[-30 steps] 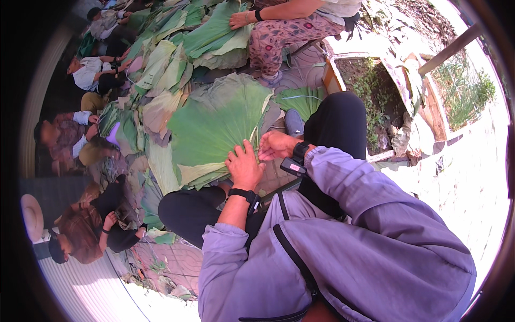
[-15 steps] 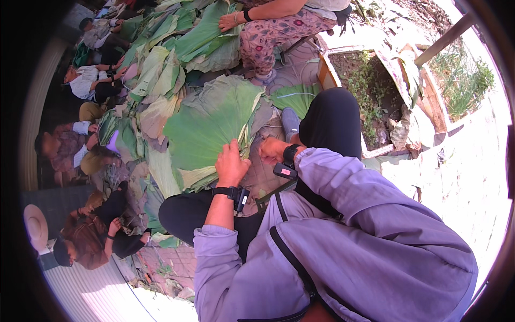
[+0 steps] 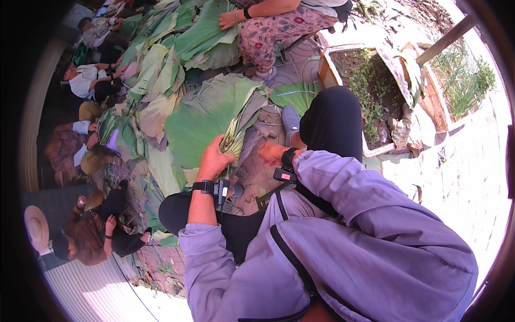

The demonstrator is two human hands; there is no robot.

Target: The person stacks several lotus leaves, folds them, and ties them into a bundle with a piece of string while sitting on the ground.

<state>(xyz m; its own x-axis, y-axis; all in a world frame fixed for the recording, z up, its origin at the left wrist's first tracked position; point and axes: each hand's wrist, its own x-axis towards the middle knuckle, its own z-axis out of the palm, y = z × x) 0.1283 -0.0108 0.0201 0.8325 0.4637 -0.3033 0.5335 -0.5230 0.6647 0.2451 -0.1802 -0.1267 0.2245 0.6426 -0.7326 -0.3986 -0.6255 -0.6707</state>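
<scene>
One lg green leaf bundle (image 3: 199,122) in L hand (image 3: 215,160), R hand (image 3: 272,153) nr.

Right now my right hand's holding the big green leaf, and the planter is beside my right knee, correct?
Not quite: the head view shows your left hand holding the big green leaf. The planter is indeed beside your right knee.

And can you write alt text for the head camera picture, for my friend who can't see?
A person's left hand holds the bunched edge of a big green leaf stack; the right hand hangs nearby. Other people sit around heaped leaves.
</scene>
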